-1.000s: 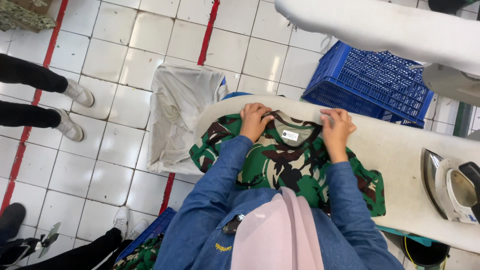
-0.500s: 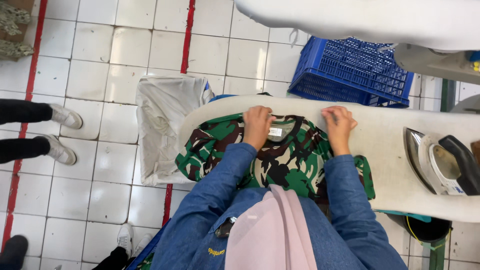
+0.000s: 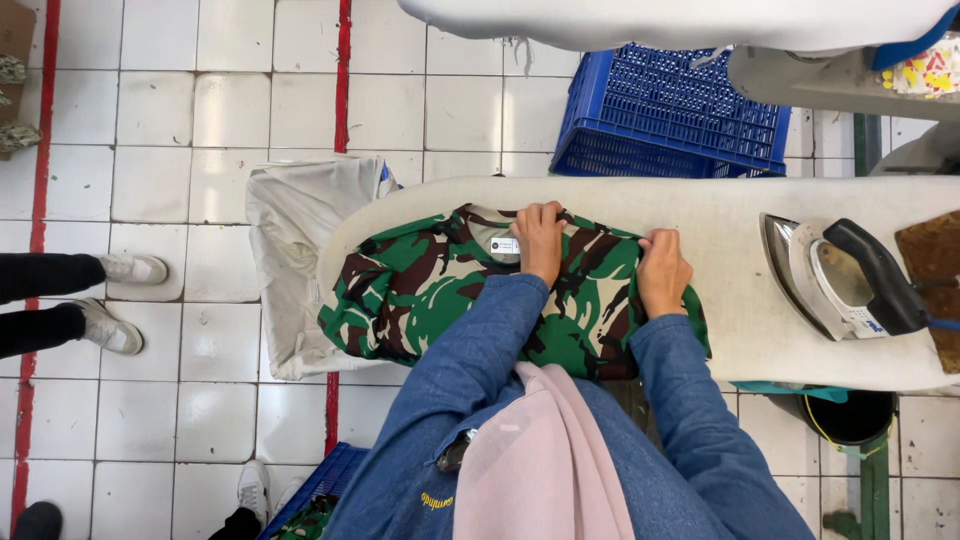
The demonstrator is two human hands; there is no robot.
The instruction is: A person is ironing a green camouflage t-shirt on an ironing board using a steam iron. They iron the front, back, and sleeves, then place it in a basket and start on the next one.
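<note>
A green, brown and white camouflage shirt (image 3: 420,290) lies spread on the white ironing board (image 3: 720,220), collar towards the far edge. My left hand (image 3: 541,238) presses on the fabric at the collar, fingers curled over its edge. My right hand (image 3: 661,270) grips the shirt's far right edge near the shoulder. Both arms wear blue denim sleeves, and a pink scarf hangs below them.
An iron (image 3: 840,280) rests on the board to the right, beside a brown pad (image 3: 935,270). A blue plastic crate (image 3: 670,115) stands beyond the board. A white sack (image 3: 300,250) hangs at the board's left end. Another person's legs and white shoes (image 3: 120,300) stand at left.
My hands have drawn closer together over the collar area, the right one sliding down the right shoulder edge. The view has shifted left, showing more of the iron.
</note>
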